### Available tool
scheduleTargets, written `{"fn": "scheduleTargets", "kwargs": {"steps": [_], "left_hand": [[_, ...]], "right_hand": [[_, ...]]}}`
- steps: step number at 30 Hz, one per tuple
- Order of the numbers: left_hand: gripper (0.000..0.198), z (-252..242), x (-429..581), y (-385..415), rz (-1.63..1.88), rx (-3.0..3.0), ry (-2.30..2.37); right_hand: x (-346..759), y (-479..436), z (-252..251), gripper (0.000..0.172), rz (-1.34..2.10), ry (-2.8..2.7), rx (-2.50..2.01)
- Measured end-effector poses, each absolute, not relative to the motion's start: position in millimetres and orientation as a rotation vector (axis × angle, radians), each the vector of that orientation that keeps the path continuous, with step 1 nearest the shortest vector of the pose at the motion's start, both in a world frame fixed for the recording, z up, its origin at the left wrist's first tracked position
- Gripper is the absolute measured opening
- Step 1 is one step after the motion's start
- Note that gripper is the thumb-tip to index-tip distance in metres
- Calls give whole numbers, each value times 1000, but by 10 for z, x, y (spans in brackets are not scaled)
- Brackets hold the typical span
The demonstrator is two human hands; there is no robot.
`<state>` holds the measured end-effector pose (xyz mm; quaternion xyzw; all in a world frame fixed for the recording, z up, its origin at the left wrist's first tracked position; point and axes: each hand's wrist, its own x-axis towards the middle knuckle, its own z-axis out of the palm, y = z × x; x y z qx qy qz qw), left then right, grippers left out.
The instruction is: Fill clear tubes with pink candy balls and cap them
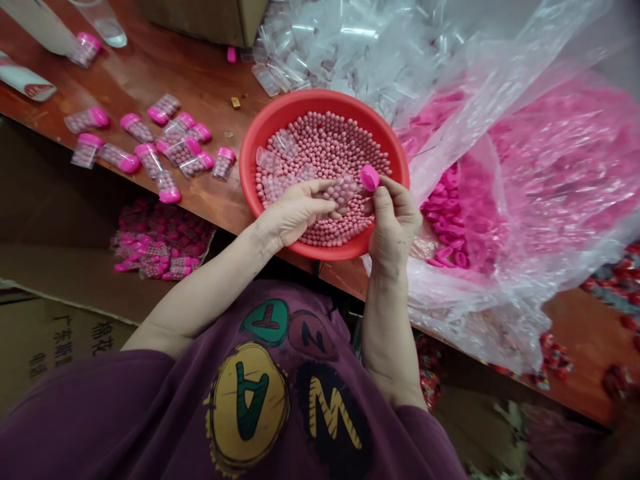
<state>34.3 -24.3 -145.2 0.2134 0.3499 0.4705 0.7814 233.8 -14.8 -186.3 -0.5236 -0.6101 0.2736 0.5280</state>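
Note:
Over a red basin (pixel 326 101) full of pink beads (pixel 330 143), my left hand (pixel 300 210) holds a small clear jar (pixel 343 191) filled with the same beads, lying on its side. My right hand (pixel 397 223) pinches a bright pink cap (pixel 369 178) between thumb and fingers. The cap is close to the jar's mouth, and I cannot tell whether they touch. A few clear jars, among them an uncapped jar (pixel 286 143), lie on the beads at the basin's left side.
Capped bead jars (pixel 177 148) lie on the wooden table (pixel 200 73) at left; more fill a carton (pixel 165 240) below. Clear empty jars (pixel 325 50) are heaped behind the basin. A plastic bag (pixel 540 173) of pink caps (pixel 453 217) stands at right. A cardboard box (pixel 205 19) is at the back.

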Motion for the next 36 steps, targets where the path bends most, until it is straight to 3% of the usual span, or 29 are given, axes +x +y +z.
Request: {"fn": "scheduleTargets", "kwargs": {"steps": [6,11,18,26,36], "left_hand": [[18,-1408,345,-245,992,494,737],[23,-1406,357,-258,1014,461,760],[24,-1385,386,-263,1011,450,803],[29,-1379,400,-281,1033,476,841],[14,-1362,416,-273,1007,489,876]], "right_hand": [[2398,-145,-1953,48,574,-1513,-1265],[2428,-130,-1992,48,644,-1484,-1226],[2441,-105,-2014,35,784,-1384,-1028],[2430,-113,-2027,30,725,-1438,-1025],[2383,-129,-1978,26,623,-1499,-997]]}}
